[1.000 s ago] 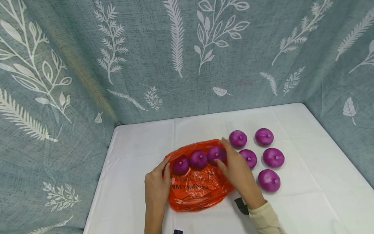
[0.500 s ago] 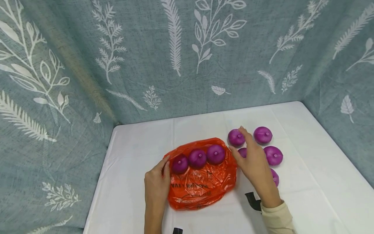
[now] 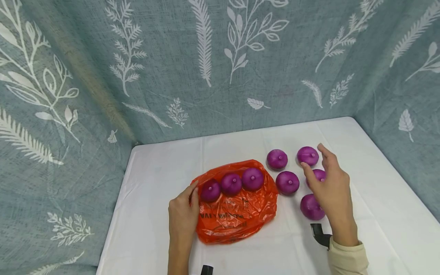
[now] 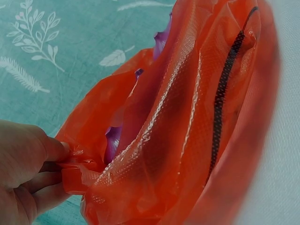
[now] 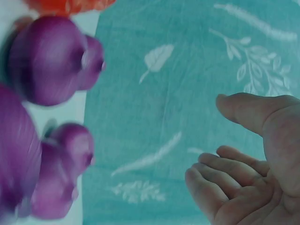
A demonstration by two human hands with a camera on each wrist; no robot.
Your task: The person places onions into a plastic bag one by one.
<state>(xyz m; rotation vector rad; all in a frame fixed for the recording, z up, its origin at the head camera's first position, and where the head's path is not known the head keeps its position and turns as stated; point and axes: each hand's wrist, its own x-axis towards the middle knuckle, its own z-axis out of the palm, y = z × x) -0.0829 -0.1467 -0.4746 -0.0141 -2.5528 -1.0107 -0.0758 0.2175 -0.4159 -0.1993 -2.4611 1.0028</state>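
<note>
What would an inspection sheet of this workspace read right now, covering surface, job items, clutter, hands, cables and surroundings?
Surface: white-covered table, fold creases showing.
Job items: red bag with dark print; three purple onions sit in its mouth, five loose onions lie to its right.
Clutter: nothing seen, apart from a black fitting beside the right wrist.
Left hand: pinches the bag's left edge.
Right hand: holds nothing, thumb and fingers parted; partly hides some loose onions in the head view.
Cables: nothing seen.
Surroundings: blue-green fabric with white leaf prints, behind and on both sides.
</note>
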